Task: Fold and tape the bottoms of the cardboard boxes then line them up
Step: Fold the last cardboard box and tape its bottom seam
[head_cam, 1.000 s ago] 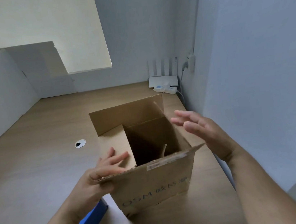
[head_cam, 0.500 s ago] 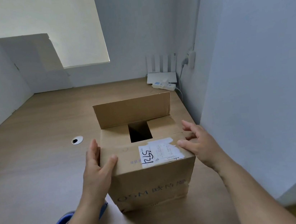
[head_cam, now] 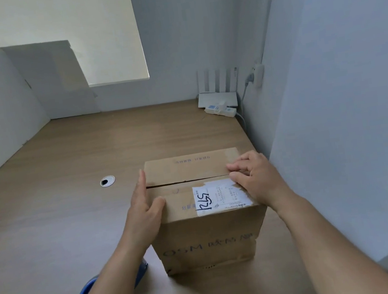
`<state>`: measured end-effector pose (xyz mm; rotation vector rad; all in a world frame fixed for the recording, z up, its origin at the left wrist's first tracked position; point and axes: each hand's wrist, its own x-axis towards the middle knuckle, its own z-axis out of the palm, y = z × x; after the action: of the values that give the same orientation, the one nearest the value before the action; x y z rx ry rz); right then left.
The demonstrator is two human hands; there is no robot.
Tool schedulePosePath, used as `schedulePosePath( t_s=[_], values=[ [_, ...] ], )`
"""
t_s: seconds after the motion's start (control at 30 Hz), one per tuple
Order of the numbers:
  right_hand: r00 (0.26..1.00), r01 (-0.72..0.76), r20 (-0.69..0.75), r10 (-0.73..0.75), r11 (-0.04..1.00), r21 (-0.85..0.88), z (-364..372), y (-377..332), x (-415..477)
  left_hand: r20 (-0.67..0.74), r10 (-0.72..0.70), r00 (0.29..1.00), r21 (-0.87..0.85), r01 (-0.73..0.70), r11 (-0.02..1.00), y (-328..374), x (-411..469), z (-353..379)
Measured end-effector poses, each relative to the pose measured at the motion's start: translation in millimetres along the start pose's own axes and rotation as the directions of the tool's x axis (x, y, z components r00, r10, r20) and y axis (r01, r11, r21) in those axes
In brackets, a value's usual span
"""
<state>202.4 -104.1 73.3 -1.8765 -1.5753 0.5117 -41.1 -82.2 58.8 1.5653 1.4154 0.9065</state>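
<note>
Both grips are flat and spread, pinching nothing: your left hand lies against the left edge of the cardboard box with the thumb over the top face, and your right hand presses its fingers down at the right end of the centre seam. The box stands on the desk directly in front of you, close to the right-hand wall. Compared with a second ago, the change is material: the opening then gaped and the far flap stood upright; half a second ago a square gap remained; now the far flap is down and meets the near flap, which carries a white label, along a thin dark line. Folding on this face appears complete. Taping is not: no fresh strip is visible across the seam. A blue tape dispenser lies on the desk beneath your left forearm, within reach. Assessment: one hand must hold the flaps shut while the other fetches the dispenser, or the flaps may spring up. No other boxes are in view to line up against.
</note>
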Motion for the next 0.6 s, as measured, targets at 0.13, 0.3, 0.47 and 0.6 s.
schedulePosePath(
  t_s=[0.13, 0.3, 0.47, 0.6],
  values=[
    [0.993, -0.094, -0.070, 0.094, 0.996, 0.009, 5.9, -4.5, -12.2, -0.053, -0.041, 0.998, -0.012, 0.041, 0.999, 6.1, -3.5, 6.6],
    [0.995, -0.072, -0.076, 0.067, 0.996, -0.059, -2.0, -7.3, -23.7, -0.138, -0.060, 0.989, -0.050, 0.054, 0.997, 6.0, -16.3, 7.0],
    [0.994, -0.090, -0.068, 0.086, 0.994, -0.063, 7.6, -1.6, -17.1, -0.146, -0.059, 0.988, 0.008, 0.061, 0.998, 3.5, -13.9, 15.1],
    [0.994, -0.108, -0.041, 0.104, 0.987, -0.117, 9.8, -2.1, -0.7, -0.127, -0.097, 0.987, 0.010, 0.099, 0.995, 3.3, 5.2, 20.5]
  ],
)
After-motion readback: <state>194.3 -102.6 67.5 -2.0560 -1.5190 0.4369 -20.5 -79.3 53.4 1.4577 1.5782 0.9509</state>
